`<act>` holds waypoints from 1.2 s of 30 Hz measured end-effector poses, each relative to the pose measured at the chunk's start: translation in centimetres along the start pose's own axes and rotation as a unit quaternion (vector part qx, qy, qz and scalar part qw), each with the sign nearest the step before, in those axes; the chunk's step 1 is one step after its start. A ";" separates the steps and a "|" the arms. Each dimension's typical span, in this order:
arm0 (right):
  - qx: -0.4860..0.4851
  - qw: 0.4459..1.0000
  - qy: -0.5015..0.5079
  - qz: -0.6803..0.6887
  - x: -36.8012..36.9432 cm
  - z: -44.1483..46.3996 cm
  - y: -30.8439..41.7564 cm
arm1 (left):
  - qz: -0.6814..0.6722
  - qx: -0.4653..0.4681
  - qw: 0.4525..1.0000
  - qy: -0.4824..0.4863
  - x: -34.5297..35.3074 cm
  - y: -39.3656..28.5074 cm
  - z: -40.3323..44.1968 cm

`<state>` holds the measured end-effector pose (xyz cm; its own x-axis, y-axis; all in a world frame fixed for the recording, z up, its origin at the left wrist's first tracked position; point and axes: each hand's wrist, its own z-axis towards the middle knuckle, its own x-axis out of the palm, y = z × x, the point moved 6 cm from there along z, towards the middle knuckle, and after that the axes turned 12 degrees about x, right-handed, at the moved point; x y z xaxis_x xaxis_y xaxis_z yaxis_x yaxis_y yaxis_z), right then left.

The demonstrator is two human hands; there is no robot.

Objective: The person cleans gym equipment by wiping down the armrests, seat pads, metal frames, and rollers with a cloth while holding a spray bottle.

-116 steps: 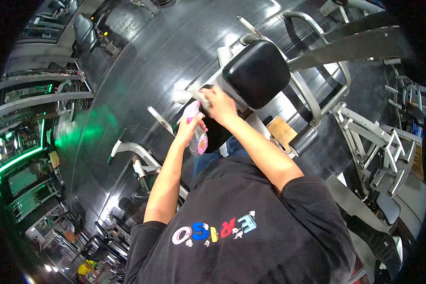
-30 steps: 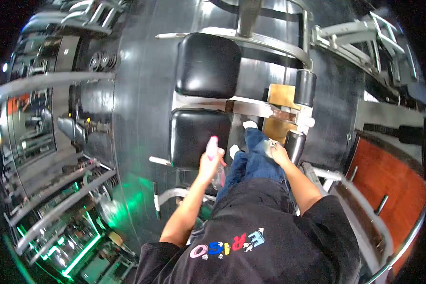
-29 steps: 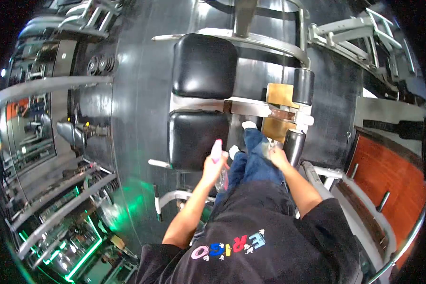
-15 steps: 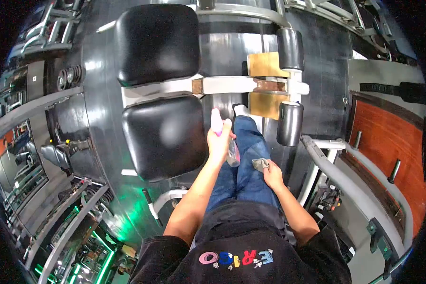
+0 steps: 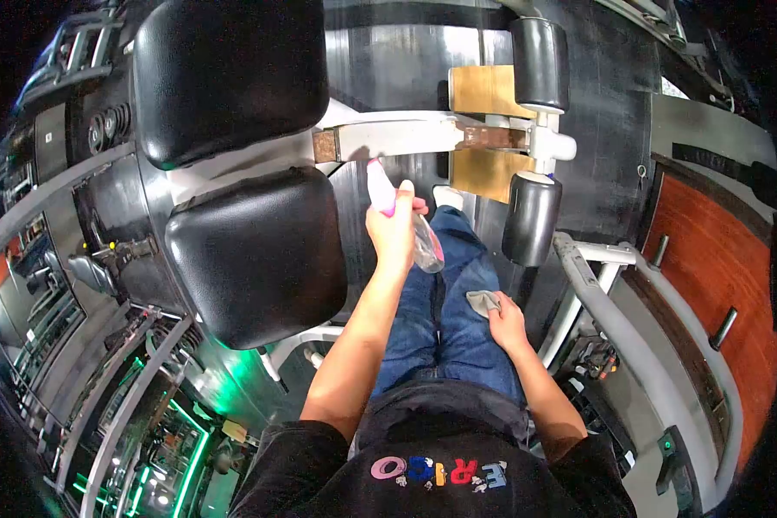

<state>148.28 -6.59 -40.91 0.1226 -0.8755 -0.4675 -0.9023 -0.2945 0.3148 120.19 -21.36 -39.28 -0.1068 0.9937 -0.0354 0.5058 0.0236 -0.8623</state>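
Note:
My left hand (image 5: 393, 226) is wrapped round the neck of a clear spray bottle (image 5: 426, 246) with a pink and white head, held above my legs beside the lower black pad (image 5: 257, 257). In my right hand (image 5: 507, 323) a crumpled light grey cloth (image 5: 483, 303) is pinched, over my right thigh. The upper black pad (image 5: 229, 78) lies past the white frame bar (image 5: 397, 137), which runs right to two black rollers, the upper roller (image 5: 540, 64) and the lower roller (image 5: 532, 218). Neither hand touches the pads or rollers.
Wooden plates (image 5: 490, 175) flank the bar near the rollers. A curved grey rail (image 5: 665, 345) and a reddish-brown panel (image 5: 708, 293) stand on the right. Racks and a mirror with green light strips (image 5: 192, 470) line the left side. A white-socked foot (image 5: 448, 197) shows below the bar.
The view has turned and come closer to the pads and rollers. My hands, earlier together near a pad, are now apart over my legs, still with bottle and cloth.

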 end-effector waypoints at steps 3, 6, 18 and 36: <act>-0.033 0.999 -0.020 0.005 -0.4 0.7 0.3 | 0.050 -0.043 0.997 0.025 2.2 0.9 -0.4; -0.040 0.999 0.033 -0.017 -1.4 1.4 0.8 | 0.148 -0.054 0.982 0.104 5.0 1.9 -1.0; -0.088 0.975 0.071 0.189 -5.3 9.2 11.1 | 0.033 0.020 0.977 0.211 1.1 -8.0 -3.3; -0.501 0.863 -0.047 -0.037 1.8 10.6 34.4 | 0.098 0.107 0.988 0.049 -16.5 -14.9 -4.2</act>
<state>113.08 -14.28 -39.69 0.0879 -0.8189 -0.5672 -0.0766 -0.5733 0.8158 118.01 -37.68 -23.72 0.0649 0.9829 -0.1720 0.3155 -0.1838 -0.9309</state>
